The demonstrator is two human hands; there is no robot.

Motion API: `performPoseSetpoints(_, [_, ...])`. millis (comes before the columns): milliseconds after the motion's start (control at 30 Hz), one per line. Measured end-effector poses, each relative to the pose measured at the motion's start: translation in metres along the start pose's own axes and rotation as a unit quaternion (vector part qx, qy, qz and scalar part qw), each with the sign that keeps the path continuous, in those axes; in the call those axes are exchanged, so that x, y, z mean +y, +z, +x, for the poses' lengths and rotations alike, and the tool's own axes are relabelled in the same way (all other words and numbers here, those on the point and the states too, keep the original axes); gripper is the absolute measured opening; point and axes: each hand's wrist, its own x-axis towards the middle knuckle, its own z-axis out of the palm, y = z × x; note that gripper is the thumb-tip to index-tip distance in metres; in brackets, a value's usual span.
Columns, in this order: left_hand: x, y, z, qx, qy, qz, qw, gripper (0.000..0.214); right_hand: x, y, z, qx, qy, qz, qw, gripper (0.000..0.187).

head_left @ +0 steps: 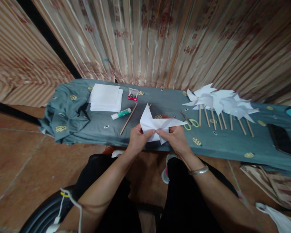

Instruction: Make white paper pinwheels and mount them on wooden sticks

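Note:
A white paper pinwheel (147, 119) is held up between my two hands over the front of the cloth-covered bench. My left hand (138, 139) grips its left side, and my right hand (176, 137) grips the right side. Both thumbs press together at its centre, while the other fingers are mostly hidden behind the paper. One blade points up and another stretches out to the right. Just behind the pinwheel, the tip of a wooden stick shows. Another wooden stick (128, 119) lies to the left, beside a glue stick (121, 113). Scissors (189, 121) with yellow-green handles lie right of my right hand.
A stack of white paper (106, 97) lies at the back left, near a small red box of pins (133, 94). Several finished pinwheels (223, 100) on sticks overlap at the right. Beyond them rests a dark phone (282, 139). A pleated curtain (145, 42) hangs behind the bench.

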Motion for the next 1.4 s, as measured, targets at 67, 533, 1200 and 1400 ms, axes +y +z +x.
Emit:
performPoseSetpoints(67, [-0.001,-0.001,0.001,-0.002,0.001,-0.002,1.000,0.031,0.000,0.000,0.000,-0.002,0.002,-0.013,1.000,0.075])
performPoseSetpoints(533, [0.016,-0.010,-0.002,-0.099,-0.060,-0.015,0.993,0.038,-0.004,-0.004,0.004,-0.022,0.062,0.107,0.992,0.051])
performPoseSetpoints(1200, [0.023,-0.024,0.003,-0.117,0.010,0.195,0.974,0.020,-0.007,-0.002,0.005,-0.061,0.109,0.057,0.990,0.059])
performPoseSetpoints(1400, [0.022,-0.020,0.003,-0.105,0.005,0.176,0.979,0.017,-0.008,-0.001,0.005,-0.050,0.124,0.074,0.988,0.058])
